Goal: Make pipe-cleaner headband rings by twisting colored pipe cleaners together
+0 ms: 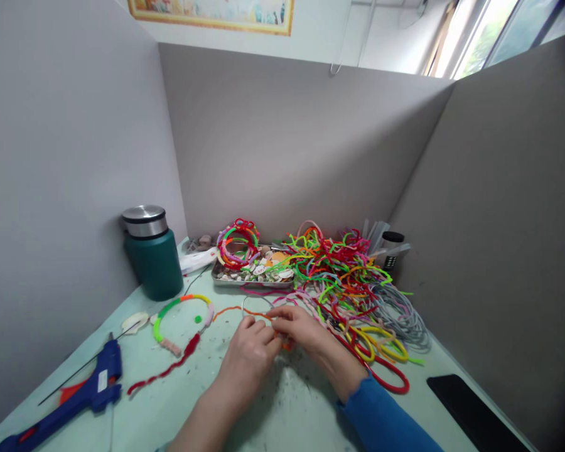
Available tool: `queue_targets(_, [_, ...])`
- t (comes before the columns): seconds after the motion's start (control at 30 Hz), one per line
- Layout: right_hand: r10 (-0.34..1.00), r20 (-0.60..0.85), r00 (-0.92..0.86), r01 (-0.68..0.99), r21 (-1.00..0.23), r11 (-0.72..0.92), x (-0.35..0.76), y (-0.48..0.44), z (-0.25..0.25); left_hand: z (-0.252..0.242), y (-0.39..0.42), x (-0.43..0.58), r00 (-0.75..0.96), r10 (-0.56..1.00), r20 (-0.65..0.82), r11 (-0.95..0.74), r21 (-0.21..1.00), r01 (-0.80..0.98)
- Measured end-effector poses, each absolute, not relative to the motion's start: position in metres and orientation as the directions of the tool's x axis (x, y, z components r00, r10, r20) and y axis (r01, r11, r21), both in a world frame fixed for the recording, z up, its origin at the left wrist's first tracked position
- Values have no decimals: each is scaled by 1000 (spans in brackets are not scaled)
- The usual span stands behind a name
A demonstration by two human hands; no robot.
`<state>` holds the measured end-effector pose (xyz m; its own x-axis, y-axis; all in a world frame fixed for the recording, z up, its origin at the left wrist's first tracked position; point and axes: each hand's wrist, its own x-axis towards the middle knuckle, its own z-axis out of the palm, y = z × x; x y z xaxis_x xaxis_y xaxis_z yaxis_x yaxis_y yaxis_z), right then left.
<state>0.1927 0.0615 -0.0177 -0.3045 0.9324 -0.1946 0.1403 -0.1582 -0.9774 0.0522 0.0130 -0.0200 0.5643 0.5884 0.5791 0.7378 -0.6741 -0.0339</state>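
My left hand [252,345] and my right hand [297,325] meet at the middle of the table, fingers pinched close together. Between them runs an orange pipe cleaner [231,308], its loose end trailing to the left and a bit of orange showing below the fingers. A thin pale grey wire loop [248,299] arches up behind the fingertips; how the orange strand sits on it is hidden. To the left lies a ring wrapped in coloured pipe cleaner [162,314], with a dark red strand [181,362] trailing from its open side.
A blue glue gun [96,383] and a green bottle [155,260] stand at left. Behind are a metal tray [226,282] of buttons, finished rings [221,251] and a heap of pipe cleaners [339,263]. Grey wire [405,317], scissors [390,373] and a black phone [471,408] lie right.
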Motion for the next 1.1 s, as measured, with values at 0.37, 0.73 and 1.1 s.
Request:
queue_targets(0.37, [973, -2, -232, -63, -998, -17, 193, 59, -3, -21, 14, 46, 297, 783, 547, -512, 295, 807])
queue_targets(0.73, [920, 285, -270, 17, -954, 301, 186, 47, 3, -17, 12, 43, 225, 861, 456, -390, 308, 868])
queue_targets(1.1, [705, 574, -416, 190, -704, 684, 182, 34, 4, -5, 14, 34, 83, 925, 370, -287, 539, 792])
